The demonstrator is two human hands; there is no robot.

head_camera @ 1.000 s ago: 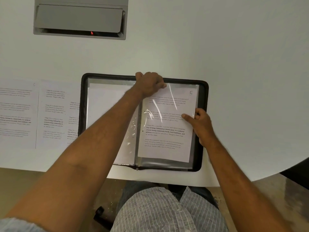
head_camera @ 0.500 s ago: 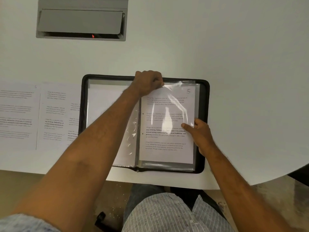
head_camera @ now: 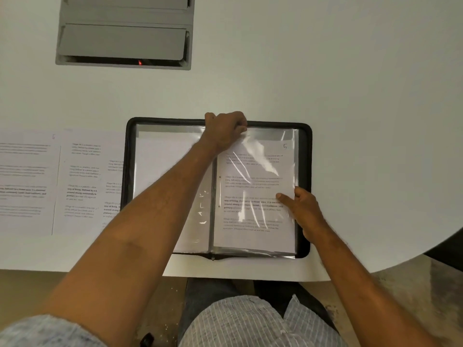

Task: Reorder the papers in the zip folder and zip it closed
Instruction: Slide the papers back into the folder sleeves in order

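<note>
A black zip folder (head_camera: 305,156) lies open on the white table, its clear plastic sleeves showing. On its right half a printed page marked 5 (head_camera: 255,191) sits partly inside a clear sleeve (head_camera: 270,136). My left hand (head_camera: 225,130) pinches the sleeve's top edge near the folder's spine. My right hand (head_camera: 304,209) holds the page's right edge, thumb on top of the sheet. The folder's left half shows a blank white sheet (head_camera: 162,166) behind plastic.
Several loose printed papers (head_camera: 57,181) lie side by side on the table left of the folder. A grey recessed cable box (head_camera: 125,33) is set into the table at the back. The table's front edge (head_camera: 250,276) is close to my lap.
My right hand has slid down the page's right edge toward me, and the page has gone further down into the sleeve. My left hand stays at the sleeve's top.
</note>
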